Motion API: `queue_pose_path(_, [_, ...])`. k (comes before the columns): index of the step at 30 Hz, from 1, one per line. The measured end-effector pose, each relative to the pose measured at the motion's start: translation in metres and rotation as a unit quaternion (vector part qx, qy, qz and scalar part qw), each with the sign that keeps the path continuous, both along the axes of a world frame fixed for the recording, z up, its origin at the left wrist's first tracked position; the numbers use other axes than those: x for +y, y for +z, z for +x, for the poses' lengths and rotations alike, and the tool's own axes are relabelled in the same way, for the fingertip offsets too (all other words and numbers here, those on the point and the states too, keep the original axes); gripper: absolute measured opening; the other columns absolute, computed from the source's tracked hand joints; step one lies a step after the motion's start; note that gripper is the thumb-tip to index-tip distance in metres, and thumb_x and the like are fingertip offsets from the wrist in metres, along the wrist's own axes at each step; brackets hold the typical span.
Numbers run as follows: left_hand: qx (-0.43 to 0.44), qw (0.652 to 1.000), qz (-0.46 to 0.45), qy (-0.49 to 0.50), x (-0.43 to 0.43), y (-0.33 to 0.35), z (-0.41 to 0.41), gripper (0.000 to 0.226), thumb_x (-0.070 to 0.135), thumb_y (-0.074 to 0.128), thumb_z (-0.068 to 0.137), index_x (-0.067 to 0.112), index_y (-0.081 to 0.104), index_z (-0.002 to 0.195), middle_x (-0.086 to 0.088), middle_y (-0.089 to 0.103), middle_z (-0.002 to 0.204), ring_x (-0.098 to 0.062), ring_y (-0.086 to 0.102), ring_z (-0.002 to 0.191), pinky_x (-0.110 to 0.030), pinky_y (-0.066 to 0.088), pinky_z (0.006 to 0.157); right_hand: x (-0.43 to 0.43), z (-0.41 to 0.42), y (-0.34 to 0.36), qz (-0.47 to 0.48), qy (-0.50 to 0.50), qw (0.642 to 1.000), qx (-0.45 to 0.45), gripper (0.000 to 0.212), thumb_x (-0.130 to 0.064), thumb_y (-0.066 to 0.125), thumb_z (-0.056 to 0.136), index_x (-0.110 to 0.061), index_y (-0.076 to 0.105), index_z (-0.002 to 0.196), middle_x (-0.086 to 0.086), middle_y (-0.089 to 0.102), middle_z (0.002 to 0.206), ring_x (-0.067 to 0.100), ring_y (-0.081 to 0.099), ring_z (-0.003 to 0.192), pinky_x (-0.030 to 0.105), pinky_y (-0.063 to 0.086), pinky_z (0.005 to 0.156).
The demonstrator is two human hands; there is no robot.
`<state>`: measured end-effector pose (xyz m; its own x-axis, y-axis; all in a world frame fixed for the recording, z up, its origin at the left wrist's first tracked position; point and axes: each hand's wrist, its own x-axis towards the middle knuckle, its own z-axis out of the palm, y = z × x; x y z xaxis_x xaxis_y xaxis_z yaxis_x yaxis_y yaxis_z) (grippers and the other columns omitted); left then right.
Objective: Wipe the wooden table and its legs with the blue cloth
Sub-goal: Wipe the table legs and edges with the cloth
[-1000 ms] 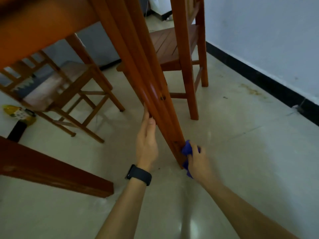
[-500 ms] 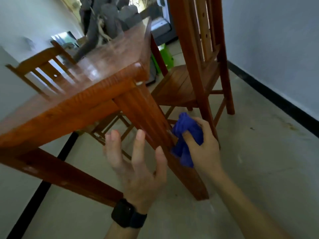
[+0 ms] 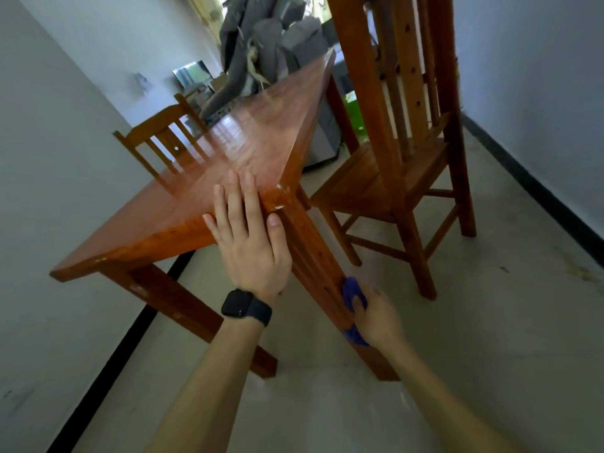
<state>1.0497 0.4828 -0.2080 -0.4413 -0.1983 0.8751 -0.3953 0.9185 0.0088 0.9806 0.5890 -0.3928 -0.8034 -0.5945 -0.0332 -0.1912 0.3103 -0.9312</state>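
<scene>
At the near corner of the table, the left hand (image 3: 251, 243) lies flat with its fingers straight on the edge of the tabletop (image 3: 261, 142), grasping nothing. The right hand (image 3: 376, 317) is closed round the blue cloth (image 3: 351, 291) and presses it against the lower part of the near leg (image 3: 313, 256). The cloth is bunched into a wad, with bits showing above and below the hand, so probably only a small patch meets the wood. A stroke like that could skip the grooves along the leg's face and leave its far sides unwiped. A chair (image 3: 392, 178) stands just beside this leg, so a wide sweep round that side might knock the knuckles on its frame or nudge it. If the person leans heavily through the flat palm, the table could slide on the smooth floor (image 3: 490, 354) and pull the leg away from the cloth. Carried down to the foot, the cloth may also pick up grit from the floor and smear it back onto the wood.
</scene>
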Motion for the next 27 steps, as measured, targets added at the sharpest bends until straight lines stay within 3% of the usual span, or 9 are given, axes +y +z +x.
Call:
queue_pose_path(2, [0.007, 1.000, -0.006, -0.001, -0.001, -0.002, -0.003, 0.057, 0.031, 0.034, 0.102, 0.019, 0.019, 0.156, -0.006, 0.025, 0.162, -0.027, 0.013, 0.152, -0.057, 0.003, 0.121, 0.009, -0.008, 0.010, -0.031, 0.004, 0.999, -0.008, 0.018, -0.030, 0.044, 0.103, -0.028, 0.055, 0.116, -0.008, 0.062, 0.097, 0.010, 0.063, 0.089, 0.025, 0.049, 0.072])
queue_pose_path(6, [0.019, 1.000, -0.005, 0.004, -0.004, -0.005, -0.006, 0.058, 0.031, 0.036, 0.101, 0.019, 0.020, 0.155, -0.008, 0.028, 0.160, -0.028, 0.015, 0.151, -0.059, 0.003, 0.120, -0.002, -0.024, 0.107, -0.232, -0.008, 0.972, 0.039, 0.036, -0.039, 0.048, 0.101, -0.038, 0.044, 0.137, -0.022, 0.052, 0.119, -0.013, 0.047, 0.104, 0.008, 0.033, 0.084])
queue_pose_path(11, [0.023, 0.999, -0.023, 0.010, -0.009, -0.006, -0.007, 0.058, 0.034, 0.036, 0.100, 0.019, 0.022, 0.155, -0.008, 0.031, 0.158, -0.027, 0.018, 0.150, -0.058, 0.005, 0.120, -0.036, -0.010, 0.137, -0.298, -0.021, 0.943, 0.148, 0.044, -0.040, 0.041, 0.102, -0.037, 0.038, 0.146, -0.006, 0.047, 0.133, 0.006, 0.050, 0.115, 0.018, 0.043, 0.092])
queue_pose_path(13, [0.028, 0.999, -0.028, 0.011, -0.012, -0.008, -0.008, 0.059, 0.033, 0.038, 0.100, 0.019, 0.022, 0.154, -0.007, 0.031, 0.157, -0.028, 0.019, 0.150, -0.058, 0.005, 0.120, -0.040, -0.003, 0.083, -0.252, -0.044, 0.963, 0.084, 0.042, -0.037, 0.042, 0.103, -0.031, 0.042, 0.145, -0.005, 0.045, 0.131, 0.006, 0.052, 0.109, 0.010, 0.041, 0.085])
queue_pose_path(16, [0.041, 0.998, -0.037, 0.022, -0.012, -0.009, -0.013, 0.060, 0.034, 0.041, 0.098, 0.017, 0.025, 0.153, -0.008, 0.033, 0.156, -0.030, 0.021, 0.148, -0.059, 0.006, 0.120, -0.015, 0.001, -0.012, -0.041, -0.037, 0.997, -0.045, 0.038, -0.033, 0.042, 0.103, -0.028, 0.046, 0.141, -0.001, 0.055, 0.118, 0.003, 0.052, 0.080, 0.005, 0.037, 0.061])
queue_pose_path(18, [0.054, 0.997, -0.043, 0.022, -0.011, -0.011, -0.017, 0.060, 0.034, 0.042, 0.097, 0.016, 0.027, 0.152, -0.010, 0.036, 0.154, -0.031, 0.024, 0.147, -0.061, 0.008, 0.119, 0.002, -0.001, -0.040, 0.028, -0.010, 0.998, -0.063, 0.038, -0.032, 0.042, 0.103, -0.029, 0.046, 0.141, -0.001, 0.058, 0.113, 0.010, 0.058, 0.081, 0.014, 0.044, 0.067])
queue_pose_path(20, [0.067, 0.997, -0.043, 0.021, -0.011, -0.011, -0.021, 0.059, 0.035, 0.042, 0.097, 0.015, 0.029, 0.151, -0.011, 0.038, 0.153, -0.032, 0.025, 0.146, -0.062, 0.009, 0.118, 0.003, -0.010, -0.026, -0.052, -0.018, 0.997, -0.050, 0.036, -0.034, 0.045, 0.102, -0.032, 0.050, 0.138, -0.007, 0.056, 0.115, 0.009, 0.060, 0.100, 0.022, 0.043, 0.079])
queue_pose_path(23, [0.068, 0.997, -0.037, 0.016, -0.012, -0.012, -0.020, 0.059, 0.037, 0.040, 0.097, 0.013, 0.030, 0.150, -0.011, 0.037, 0.153, -0.031, 0.024, 0.147, -0.061, 0.008, 0.119, -0.014, -0.019, 0.047, -0.229, 0.002, 0.973, -0.018, 0.031, -0.034, 0.051, 0.100, -0.038, 0.051, 0.131, -0.021, 0.052, 0.114, -0.013, 0.051, 0.101, 0.007, 0.038, 0.082])
queue_pose_path(27, [0.055, 0.998, -0.037, 0.007, -0.012, -0.011, -0.017, 0.060, 0.039, 0.040, 0.097, 0.016, 0.028, 0.151, -0.010, 0.037, 0.154, -0.029, 0.023, 0.148, -0.061, 0.008, 0.119, -0.039, -0.036, 0.100, -0.287, 0.023, 0.958, -0.012, 0.037, -0.029, 0.054, 0.098, -0.029, 0.054, 0.135, -0.008, 0.051, 0.124, 0.001, 0.050, 0.110, 0.010, 0.034, 0.085])
